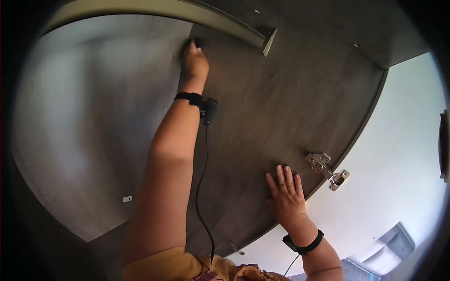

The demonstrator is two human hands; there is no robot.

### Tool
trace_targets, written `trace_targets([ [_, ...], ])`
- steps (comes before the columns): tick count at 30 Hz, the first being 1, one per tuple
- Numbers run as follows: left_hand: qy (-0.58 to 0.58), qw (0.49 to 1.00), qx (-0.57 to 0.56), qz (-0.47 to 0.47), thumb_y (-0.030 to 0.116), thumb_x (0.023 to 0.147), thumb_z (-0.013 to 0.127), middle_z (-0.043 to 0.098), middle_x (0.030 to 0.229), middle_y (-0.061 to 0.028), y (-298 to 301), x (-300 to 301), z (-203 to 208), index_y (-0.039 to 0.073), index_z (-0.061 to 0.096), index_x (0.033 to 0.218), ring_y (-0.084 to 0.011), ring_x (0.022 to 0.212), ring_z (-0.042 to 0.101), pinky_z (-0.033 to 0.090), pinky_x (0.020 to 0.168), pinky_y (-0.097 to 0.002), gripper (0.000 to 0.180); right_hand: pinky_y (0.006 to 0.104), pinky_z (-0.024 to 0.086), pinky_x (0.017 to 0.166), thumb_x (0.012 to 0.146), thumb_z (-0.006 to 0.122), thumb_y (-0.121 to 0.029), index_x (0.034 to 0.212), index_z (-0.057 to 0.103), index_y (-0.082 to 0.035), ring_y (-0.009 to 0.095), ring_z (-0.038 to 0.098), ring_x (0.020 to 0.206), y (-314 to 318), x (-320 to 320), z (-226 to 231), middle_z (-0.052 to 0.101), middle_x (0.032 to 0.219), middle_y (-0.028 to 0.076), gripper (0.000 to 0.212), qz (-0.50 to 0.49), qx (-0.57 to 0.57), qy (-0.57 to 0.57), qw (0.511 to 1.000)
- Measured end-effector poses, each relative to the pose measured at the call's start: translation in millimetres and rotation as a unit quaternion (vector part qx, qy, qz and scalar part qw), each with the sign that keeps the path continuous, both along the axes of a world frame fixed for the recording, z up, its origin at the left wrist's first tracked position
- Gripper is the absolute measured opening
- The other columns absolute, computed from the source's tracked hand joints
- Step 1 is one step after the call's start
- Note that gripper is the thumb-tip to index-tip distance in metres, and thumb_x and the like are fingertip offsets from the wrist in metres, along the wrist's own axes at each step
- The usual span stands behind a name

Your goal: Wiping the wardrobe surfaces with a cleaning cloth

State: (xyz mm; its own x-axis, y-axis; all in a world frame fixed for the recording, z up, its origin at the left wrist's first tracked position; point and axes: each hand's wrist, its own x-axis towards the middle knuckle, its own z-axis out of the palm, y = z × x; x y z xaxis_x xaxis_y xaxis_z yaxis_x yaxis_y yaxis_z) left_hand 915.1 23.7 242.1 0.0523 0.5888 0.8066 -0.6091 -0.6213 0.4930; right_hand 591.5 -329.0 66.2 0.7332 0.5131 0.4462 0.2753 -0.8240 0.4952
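Note:
My left hand (pixel 196 63) reaches far up along a dark wood-grain cabinet panel (pixel 248 112). Its fingers are closed around something small and black (pixel 198 43), whose kind I cannot make out. That hand is beside the line where the dark panel meets a lighter grey panel (pixel 75 107). Lower right, my right hand (pixel 287 199) rests flat on the dark panel with its fingers spread, holding nothing. A metal cabinet hinge (pixel 321 164) is fixed just beyond its fingertips, near the panel's edge.
A pale crossbar (pixel 206 18) runs over the top and ends near the upper middle. The hinge joins a white door (pixel 370 154) on the right, with a recessed grey handle (pixel 391 248). A black cable (pixel 199 196) hangs from the black band (pixel 190 97) on my left wrist.

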Motion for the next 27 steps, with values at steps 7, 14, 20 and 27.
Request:
trace_targets([
  [7,0.027,0.999,0.018,0.011,0.015,0.099,0.047,0.056,0.129,-0.0260,7.1,18.3,-92.1,-0.005,0.051,0.133,-0.0419,0.119,0.052,0.040,0.103,-0.0445,0.039,0.0449,0.018,0.119,0.079,0.072,-0.032,0.148,0.040,-0.016,0.029,0.020,0.148,-4.4,2.8,-1.3,0.024,0.160,0.013,0.078,-0.018,0.003,0.002,1.000],
  [14,0.205,0.961,-0.082,-0.167,0.011,0.100,0.045,0.048,0.136,-0.0266,-90.6,-94.9,-318.3,-0.009,0.042,0.137,-0.0388,0.127,0.047,0.037,0.108,-0.0424,0.042,0.0462,0.020,0.119,0.084,0.054,-0.020,0.147,0.040,-0.006,0.032,0.021,0.148,-14.0,3.3,-1.8,0.026,0.158,0.018,0.065,0.045,-0.015,-0.059,0.997],
  [20,0.448,0.780,-0.097,-0.427,0.024,0.099,0.052,0.049,0.138,-0.0195,-161.4,-218.0,-484.5,-0.002,0.044,0.138,-0.0316,0.125,0.050,0.042,0.101,-0.0408,0.048,0.0451,0.020,0.119,0.085,0.059,-0.021,0.147,0.040,-0.011,0.030,0.023,0.147,-8.4,6.1,-1.1,0.027,0.158,0.016,0.066,0.026,-0.048,-0.090,0.994],
  [27,0.308,0.601,-0.188,-0.713,0.021,0.100,0.047,0.059,0.124,-0.0092,-161.1,-316.9,-369.9,0.002,0.049,0.134,-0.0202,0.113,0.058,0.047,0.094,-0.0354,0.038,0.0465,0.024,0.117,0.085,0.059,-0.018,0.132,0.058,-0.011,0.029,0.034,0.142,-30.5,-28.2,-31.4,0.043,0.149,0.013,0.048,0.187,0.125,-0.029,0.974],
])
